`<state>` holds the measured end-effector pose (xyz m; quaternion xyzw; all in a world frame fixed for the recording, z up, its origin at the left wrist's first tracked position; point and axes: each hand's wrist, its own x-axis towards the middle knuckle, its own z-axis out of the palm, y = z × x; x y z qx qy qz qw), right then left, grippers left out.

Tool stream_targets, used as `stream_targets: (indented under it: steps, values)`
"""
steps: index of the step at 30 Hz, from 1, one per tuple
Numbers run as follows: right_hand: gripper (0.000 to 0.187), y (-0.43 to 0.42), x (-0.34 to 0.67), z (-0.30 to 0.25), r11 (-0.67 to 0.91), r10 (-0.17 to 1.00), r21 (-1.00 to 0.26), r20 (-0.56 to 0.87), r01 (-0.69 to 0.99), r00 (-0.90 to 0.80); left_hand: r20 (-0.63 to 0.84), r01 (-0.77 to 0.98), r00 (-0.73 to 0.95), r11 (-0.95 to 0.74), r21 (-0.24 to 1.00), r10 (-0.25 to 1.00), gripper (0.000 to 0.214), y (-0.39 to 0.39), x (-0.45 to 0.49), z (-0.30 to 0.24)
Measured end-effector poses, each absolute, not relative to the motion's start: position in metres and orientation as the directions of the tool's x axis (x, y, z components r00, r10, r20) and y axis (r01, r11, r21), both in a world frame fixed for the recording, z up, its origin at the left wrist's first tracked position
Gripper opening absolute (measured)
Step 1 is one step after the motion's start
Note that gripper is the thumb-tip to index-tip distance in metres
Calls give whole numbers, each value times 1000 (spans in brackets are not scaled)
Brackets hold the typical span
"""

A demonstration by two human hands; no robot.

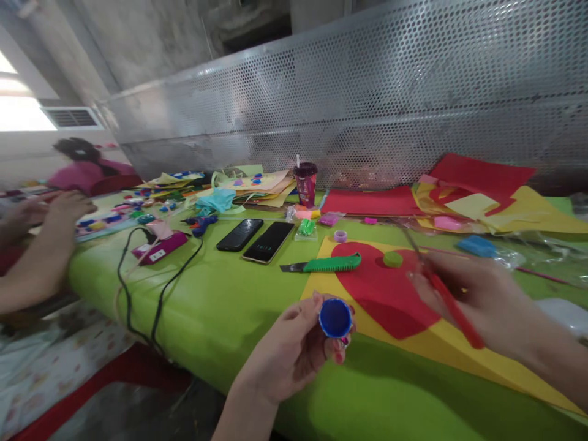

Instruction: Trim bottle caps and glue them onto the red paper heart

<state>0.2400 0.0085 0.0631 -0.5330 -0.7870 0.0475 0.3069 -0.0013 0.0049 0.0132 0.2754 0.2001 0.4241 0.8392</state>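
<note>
Green table cover: spread beneath the yellow paper sheet.
Red paper heart: on that sheet.
Right hand: fingers wrapped around a red-handled tool, too blurred to identify; a light, steady grip would probably serve best.
Left hand: fingertips curled round the small blue cup.
Green utility knife: blade bared, worth keeping wrists clear of.
Small blue cup: raised before the sheet's near edge, opening toward the camera; fingers probably best below its rim.
</note>
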Motion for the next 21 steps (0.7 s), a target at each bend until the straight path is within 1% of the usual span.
stream_targets:
  steps: [1, 2, 4, 6, 8, 10, 12, 14, 16, 18, 19, 21]
  values:
    - [30, 10, 242, 59, 467, 852, -368, 431, 804, -297, -95, -593, 541, 459, 661, 836, 30, 5, -1, 14]
    - [25, 11, 242, 53, 504, 827, -303, 440, 809, -350, -87, -576, 513, 417, 703, 854, 30, 4, -2, 16]
    - [15, 13, 242, 44, 535, 773, -100, 459, 839, -438, -74, -492, 415, 292, 820, 907, 28, 5, -5, 20]
    - [8, 13, 240, 40, 506, 737, 95, 468, 857, -487, -56, -313, 287, 149, 938, 956, 26, 8, -11, 25]
    - [4, 11, 237, 41, 484, 729, 195, 450, 853, -516, -12, -108, 187, 32, 994, 982, 26, 11, -17, 28]
    - [3, 9, 234, 44, 467, 727, 251, 437, 848, -529, 41, 67, 139, -51, 996, 990, 28, 15, -21, 27]
    - [3, 8, 232, 47, 474, 717, 285, 424, 833, -553, 101, 243, 124, -129, 961, 987, 29, 19, -23, 24]
    - [2, 6, 229, 50, 494, 694, 297, 431, 817, -577, 180, 431, 142, -225, 874, 973, 27, 24, -23, 21]
    - [2, 4, 226, 52, 511, 680, 300, 433, 806, -592, 291, 554, 165, -333, 763, 942, 26, 27, -23, 21]
    - [2, 1, 224, 53, 510, 675, 315, 430, 800, -600, 383, 586, 155, -397, 707, 911, 28, 28, -23, 27]
    - [2, 0, 223, 54, 507, 672, 326, 430, 798, -603, 399, 570, 140, -403, 716, 906, 29, 27, -24, 32]
    - [2, -1, 221, 54, 495, 652, 357, 451, 792, -610, 359, 488, 139, -380, 786, 923, 40, 23, -23, 44]
